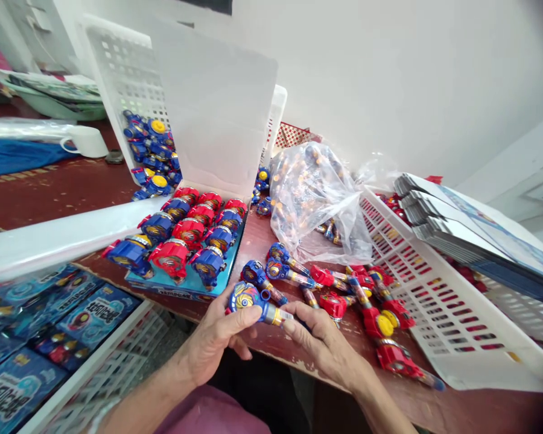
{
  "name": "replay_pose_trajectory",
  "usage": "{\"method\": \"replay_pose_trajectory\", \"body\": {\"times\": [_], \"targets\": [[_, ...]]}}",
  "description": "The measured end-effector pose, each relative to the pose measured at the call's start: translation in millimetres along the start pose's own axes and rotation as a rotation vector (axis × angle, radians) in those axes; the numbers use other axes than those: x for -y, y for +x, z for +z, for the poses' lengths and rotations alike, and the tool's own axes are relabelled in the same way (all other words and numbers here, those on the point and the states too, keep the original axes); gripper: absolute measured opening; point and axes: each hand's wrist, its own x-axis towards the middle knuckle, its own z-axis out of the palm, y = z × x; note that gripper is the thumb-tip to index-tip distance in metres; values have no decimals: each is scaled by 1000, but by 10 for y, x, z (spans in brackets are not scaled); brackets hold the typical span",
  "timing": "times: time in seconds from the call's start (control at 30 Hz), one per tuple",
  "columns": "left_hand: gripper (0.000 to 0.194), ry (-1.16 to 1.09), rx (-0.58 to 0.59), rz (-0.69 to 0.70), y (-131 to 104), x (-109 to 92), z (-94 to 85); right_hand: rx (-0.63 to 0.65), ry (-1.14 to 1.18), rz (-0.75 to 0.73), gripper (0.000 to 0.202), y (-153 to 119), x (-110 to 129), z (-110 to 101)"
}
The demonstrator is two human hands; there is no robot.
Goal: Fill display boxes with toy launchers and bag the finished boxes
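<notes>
Near the table's front edge, my left hand [212, 339] is closed around the head of a blue toy [245, 298] with a yellow swirl disc. My right hand [326, 341] pinches the clear, labelled tube on the toy's other end. Just left stands a light-blue display box [167, 290], its white lid [217, 102] raised, holding rows of red and blue toys. Loose toys with tubes lie beyond and to the right of my hands, among them a blue one [256, 274] and a red one [394, 357].
A clear bag [319, 205] of tubed pieces lies behind. At right, a white basket [434, 307] of red parts carries stacked flat cartons [470, 223]. A white basket [113, 66] with blue toys stands behind the box. Packed boxes [20, 386] sit lower left; a mug [87, 142] is farther left.
</notes>
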Motion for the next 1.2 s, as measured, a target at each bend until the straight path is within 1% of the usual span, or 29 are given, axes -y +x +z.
{"method": "replay_pose_trajectory", "body": {"times": [0.13, 0.23, 0.37, 0.47, 0.57, 0.77, 0.9, 0.97, 1.03, 1.1, 1.2], "targets": [[47, -92, -49, 19, 55, 45, 52, -36, -159, -49, 30, -26, -16, 111], [50, -91, -53, 23, 90, 49, 77, -18, -129, -35, 30, -57, -21, 189], [43, -2, -73, 74, 119, 49, 82, -13, 34, -21, 34, -79, -38, 240], [39, 72, -108, 117, 137, 71, 86, -21, 174, 32, 35, -76, -72, 270], [39, 111, -115, 162, 140, 95, 89, -41, 290, 73, 37, -72, -108, 302], [42, 88, -12, 219, 128, 100, 42, 43, 608, 168, 39, -95, -168, 390], [39, -6, 51, 196, 151, 109, 2, 77, 775, 194, 39, -103, -200, 423], [38, -22, 52, 182, 148, 103, -3, 96, 799, 211, 40, -99, -200, 405], [39, 20, 33, 201, 124, 80, 5, 148, 778, 204, 40, -89, -204, 372], [41, 112, 41, 257, 84, 41, 27, 243, 795, 173, 45, -69, -221, 346], [41, 179, 120, 303, 34, -15, 61, 432, 941, 153, 58, -35, -256, 359]]}}
